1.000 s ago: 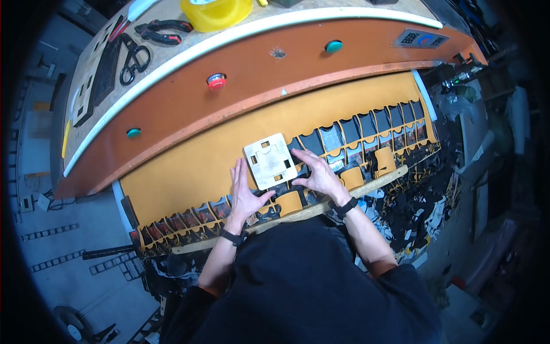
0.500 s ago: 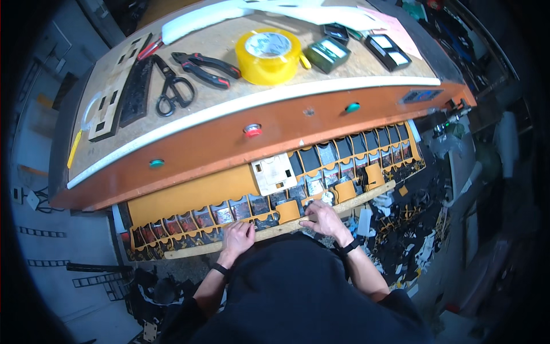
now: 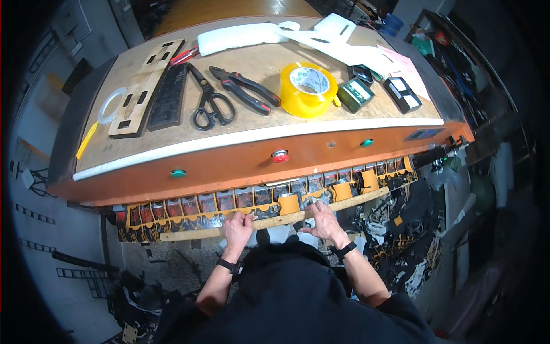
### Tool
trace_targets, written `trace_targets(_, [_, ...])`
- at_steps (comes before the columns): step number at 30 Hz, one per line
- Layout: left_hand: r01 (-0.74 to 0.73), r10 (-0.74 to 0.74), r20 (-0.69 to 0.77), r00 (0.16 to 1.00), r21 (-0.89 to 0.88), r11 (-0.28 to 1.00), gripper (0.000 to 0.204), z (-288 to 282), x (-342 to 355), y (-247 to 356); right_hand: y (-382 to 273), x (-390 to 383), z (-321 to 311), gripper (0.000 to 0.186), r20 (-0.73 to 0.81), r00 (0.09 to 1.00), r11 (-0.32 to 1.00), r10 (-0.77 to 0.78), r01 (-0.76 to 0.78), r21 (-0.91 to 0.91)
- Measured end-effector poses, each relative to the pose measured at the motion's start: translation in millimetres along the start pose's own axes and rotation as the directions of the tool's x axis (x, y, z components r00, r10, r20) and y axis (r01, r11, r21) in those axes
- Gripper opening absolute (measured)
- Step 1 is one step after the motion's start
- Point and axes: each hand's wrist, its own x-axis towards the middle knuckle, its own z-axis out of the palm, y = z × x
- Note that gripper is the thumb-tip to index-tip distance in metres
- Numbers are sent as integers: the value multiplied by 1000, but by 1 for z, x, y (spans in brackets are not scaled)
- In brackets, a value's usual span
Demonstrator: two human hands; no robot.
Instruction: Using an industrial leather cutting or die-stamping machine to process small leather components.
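My left hand has its fingers curled over the long wooden bar at the front of the sliding tray. My right hand grips the same bar farther right, thumb below the other fingers. Behind the bar, rows of cut orange pieces with scalloped dividers lie over dark, patterned material. A pale square board shows only as a sliver at the lower edge of the machine's orange front, which hides the rest of it.
The machine top holds scissors, pliers, yellow tape, slotted wood, small cases and white foam. A red button and green buttons sit on the front. Dark scraps lie at lower right.
My hands left the square board and took the wooden bar. The tray has slid away from me under the machine, carrying the board mostly out of sight; my view has tilted upward.
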Motion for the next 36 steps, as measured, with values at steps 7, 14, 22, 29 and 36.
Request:
trace_targets(7, [208, -173, 206, 963, -164, 964, 14, -20, 9, 24, 40, 32, -46, 33, 158, 965, 863, 209, -258, 435])
trace_targets(14, [-120, 44, -476, 878, -129, 984, 9, -132, 83, 74, 58, 53, -169, 31, -694, 714, 906, 89, 232, 355])
trace_targets(22, [102, -100, -39, 994, 55, 993, 10, -85, 27, 27, 60, 29, -81, 35, -303, 953, 911, 1, 124, 394])
trace_targets(29, [18, 35, -129, 991, 393, 919, 31, -19, -25, 61, 53, 7, -39, 70, -244, 922, 953, -301, 282, -108])
trace_targets(36, [10, -70, 142, 987, 385, 923, 35, 1, 2, 34, 57, 14, -14, 66, -234, 967, 995, -102, 101, -17])
